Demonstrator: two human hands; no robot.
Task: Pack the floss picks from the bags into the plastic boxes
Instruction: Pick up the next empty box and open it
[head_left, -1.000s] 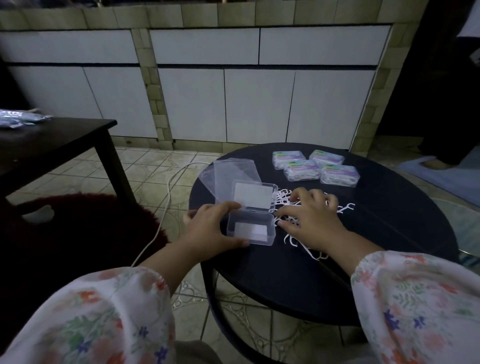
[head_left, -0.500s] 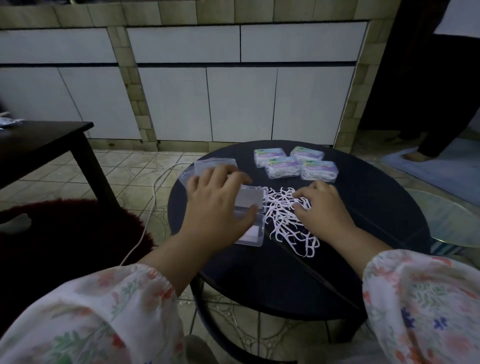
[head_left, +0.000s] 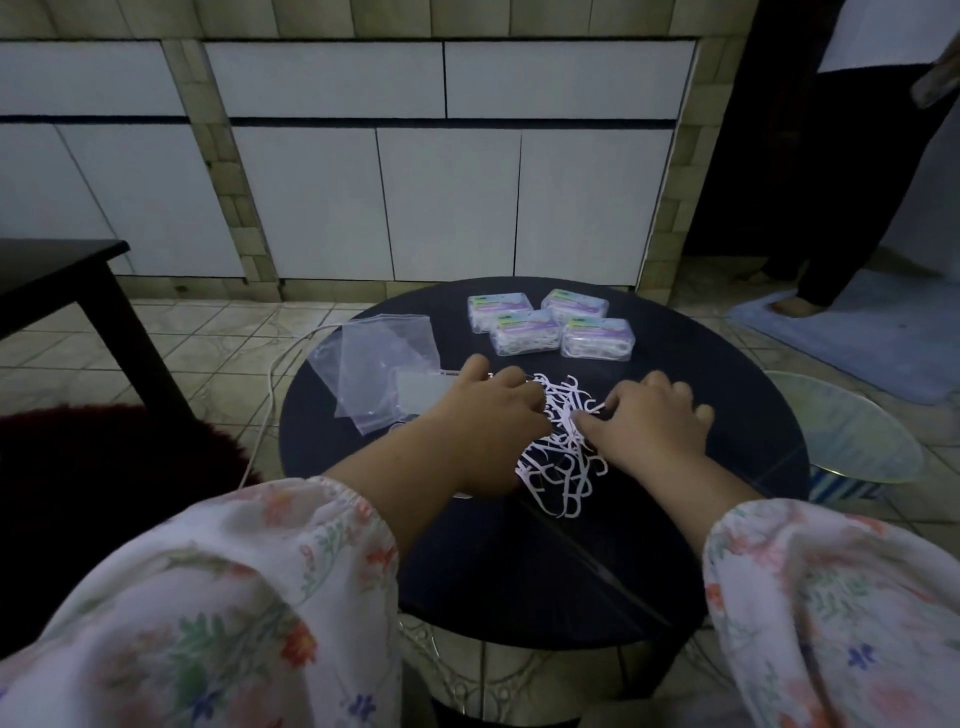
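A loose pile of white floss picks (head_left: 561, 467) lies in the middle of the round black table (head_left: 519, 571). My left hand (head_left: 483, 421) reaches over the open clear plastic box (head_left: 421, 397) and curls its fingers into the pile's left edge. My right hand (head_left: 649, 421) rests on the pile's right side, thumb and forefinger pinching a pick. Most of the open box is hidden under my left hand. Empty clear bags (head_left: 379, 353) lie at the table's left. Several closed, filled boxes (head_left: 524, 332) stand at the back.
A dark table (head_left: 52, 275) stands at the left, above a dark red furry seat (head_left: 104, 467). A white cable (head_left: 270, 384) runs across the tiled floor. A glass tabletop (head_left: 857, 436) is at the right. A person (head_left: 857, 208) stands on a blue mat (head_left: 857, 338).
My left hand left the open box's side, crossed over it and reached the pile. My right hand stayed on the picks. The view tilted down and shifted right.
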